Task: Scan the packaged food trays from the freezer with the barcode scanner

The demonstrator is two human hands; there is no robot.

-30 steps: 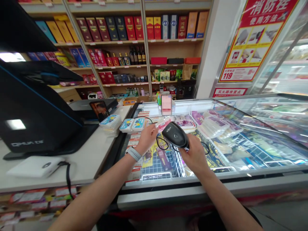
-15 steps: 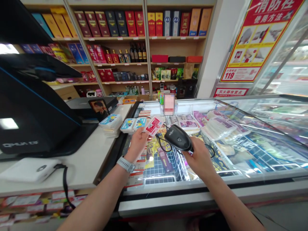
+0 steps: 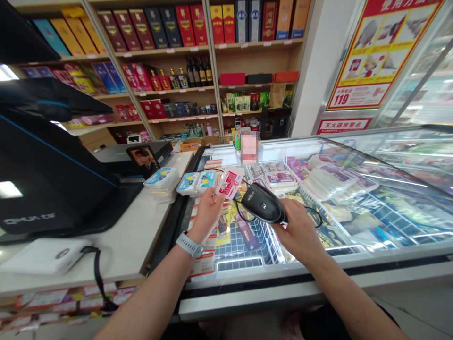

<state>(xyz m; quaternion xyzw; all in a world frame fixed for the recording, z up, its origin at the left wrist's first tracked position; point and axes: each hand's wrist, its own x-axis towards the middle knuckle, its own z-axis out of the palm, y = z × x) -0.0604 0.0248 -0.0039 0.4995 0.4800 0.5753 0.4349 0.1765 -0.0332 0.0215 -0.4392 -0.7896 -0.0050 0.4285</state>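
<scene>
Pinched in my left hand (image 3: pixel 207 215) is a small flat white package with a red label (image 3: pixel 229 184), its label side tilted up. My right hand (image 3: pixel 299 231) grips a black handheld barcode scanner (image 3: pixel 262 203) by its handle. The scanner's head points left toward the package, with a small gap between them. Just behind my left hand sit two blue-and-white packages (image 3: pixel 198 182) side by side on the freezer's glass top. A stack of similar flat packages (image 3: pixel 162 182) stands on the counter edge to the left. The scanner's cable (image 3: pixel 242 215) loops behind both hands.
Under the glass of the chest freezer (image 3: pixel 244 295) lie wire baskets with frozen goods. On the left counter (image 3: pixel 116 255) are a black checkout machine (image 3: pixel 46 174), a white box-shaped device (image 3: pixel 46 255) with a black strap, and a small framed picture (image 3: pixel 143 159). Stocked shelves (image 3: pixel 163 49) line the back.
My left hand has moved the package slightly right, closer to the scanner, and turned it more upright. My right hand keeps its hold on the scanner. The view has tipped slightly downward.
</scene>
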